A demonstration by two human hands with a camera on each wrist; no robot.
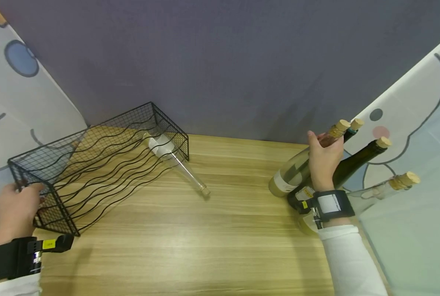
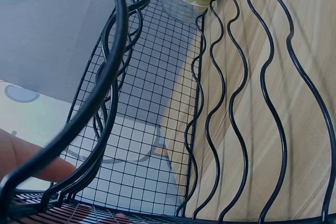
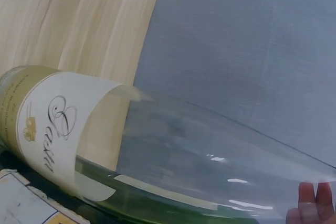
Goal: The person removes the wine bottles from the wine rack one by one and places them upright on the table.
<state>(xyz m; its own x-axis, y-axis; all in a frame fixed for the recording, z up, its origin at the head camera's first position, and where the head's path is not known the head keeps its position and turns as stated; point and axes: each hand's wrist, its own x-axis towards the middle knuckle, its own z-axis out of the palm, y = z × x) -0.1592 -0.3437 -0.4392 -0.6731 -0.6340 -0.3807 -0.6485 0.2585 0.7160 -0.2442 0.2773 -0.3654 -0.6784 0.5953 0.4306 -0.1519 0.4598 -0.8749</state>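
At the left, a black wire bottle rack (image 1: 65,210) stands on the wooden table, and my left hand (image 1: 18,209) grips its near end. One finger (image 2: 58,170) shows behind the wavy wires in the left wrist view. A clear corked bottle (image 1: 162,146) lies across the rack's far end, its neck pointing toward me. On the right, my right hand (image 1: 325,162) holds a clear, white-labelled bottle (image 1: 288,176) round its neck, just below the cork. That bottle is tilted, and its label (image 3: 58,124) fills the left of the right wrist view.
Beside the held bottle stand a dark green bottle (image 1: 360,158), another dark bottle with a cork (image 1: 357,124), and a clear bottle (image 1: 375,193) partly behind my wrist. A grey panel (image 1: 220,70) rises behind the table (image 1: 220,238). Patterned panels (image 1: 401,123) flank both sides.
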